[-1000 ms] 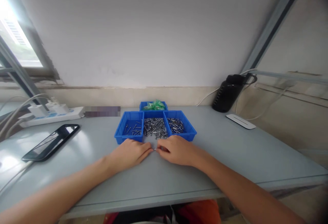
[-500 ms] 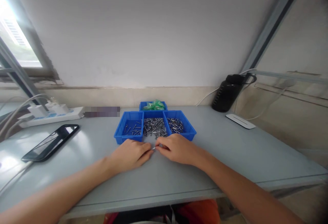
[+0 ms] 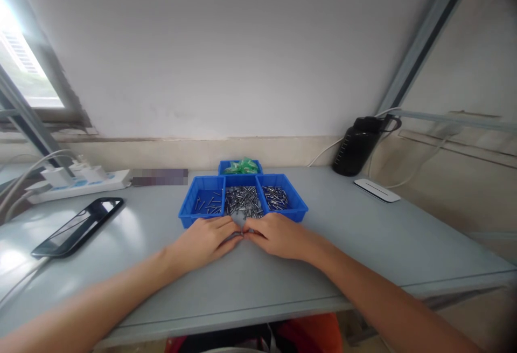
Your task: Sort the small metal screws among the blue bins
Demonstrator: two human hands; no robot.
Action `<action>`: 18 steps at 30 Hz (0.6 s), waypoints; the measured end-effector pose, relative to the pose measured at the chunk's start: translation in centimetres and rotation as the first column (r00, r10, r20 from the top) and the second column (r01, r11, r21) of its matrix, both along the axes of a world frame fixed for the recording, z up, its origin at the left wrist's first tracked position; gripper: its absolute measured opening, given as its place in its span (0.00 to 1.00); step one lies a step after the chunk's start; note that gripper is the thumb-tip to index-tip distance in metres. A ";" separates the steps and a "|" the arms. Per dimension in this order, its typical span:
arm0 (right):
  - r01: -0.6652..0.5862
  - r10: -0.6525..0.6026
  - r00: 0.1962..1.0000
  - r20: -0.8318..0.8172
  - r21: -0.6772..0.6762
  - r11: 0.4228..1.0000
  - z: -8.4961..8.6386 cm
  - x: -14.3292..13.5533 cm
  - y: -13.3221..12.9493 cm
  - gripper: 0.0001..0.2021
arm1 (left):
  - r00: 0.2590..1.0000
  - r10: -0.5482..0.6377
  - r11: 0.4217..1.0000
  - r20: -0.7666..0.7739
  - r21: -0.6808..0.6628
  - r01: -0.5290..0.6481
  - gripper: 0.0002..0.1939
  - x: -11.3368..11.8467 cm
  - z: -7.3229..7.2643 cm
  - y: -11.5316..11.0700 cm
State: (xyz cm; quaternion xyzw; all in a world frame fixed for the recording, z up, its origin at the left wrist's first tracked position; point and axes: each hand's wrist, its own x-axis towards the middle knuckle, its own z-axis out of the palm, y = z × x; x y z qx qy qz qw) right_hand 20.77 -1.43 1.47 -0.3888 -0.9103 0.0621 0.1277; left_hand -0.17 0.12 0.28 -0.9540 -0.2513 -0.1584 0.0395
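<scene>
In the head view, my left hand pinches a small metal screw, mostly hidden by the fingertips. From the other side, the closed thumb and fingers of my right hand grip its end, so the fingertips of both hands nearly meet just above the table. Directly beyond them stand blue bins: a left bin with a few loose screws, a middle bin heaped with metal screws, and a right bin holding a pile of shiny slender metal parts.
A smaller blue bin with green plastic packets sits behind. On the grey table lie a phone and a power strip at left. At right are a black bottle and a flat white device.
My right hand has shifted slightly left, and the fingertips of both hands have come closer together around the screw. Less of the screw shows now.
</scene>
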 end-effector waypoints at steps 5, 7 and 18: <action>-0.017 0.017 1.000 0.005 -0.017 1.000 0.0 -0.1 0.0 0.09 | 0.999 -0.048 0.999 0.021 -0.013 0.048 0.11 0.1 -0.1 -0.1; -0.019 0.020 1.000 0.013 -0.014 1.000 0.0 -0.1 0.0 0.09 | 0.998 -0.057 0.998 0.011 -0.020 0.057 0.10 0.1 0.0 -0.2; -0.051 0.049 0.998 -0.025 -0.066 0.997 0.2 0.1 -0.2 0.07 | 0.999 0.034 0.997 -0.023 -0.075 -0.036 0.04 0.2 0.2 -0.6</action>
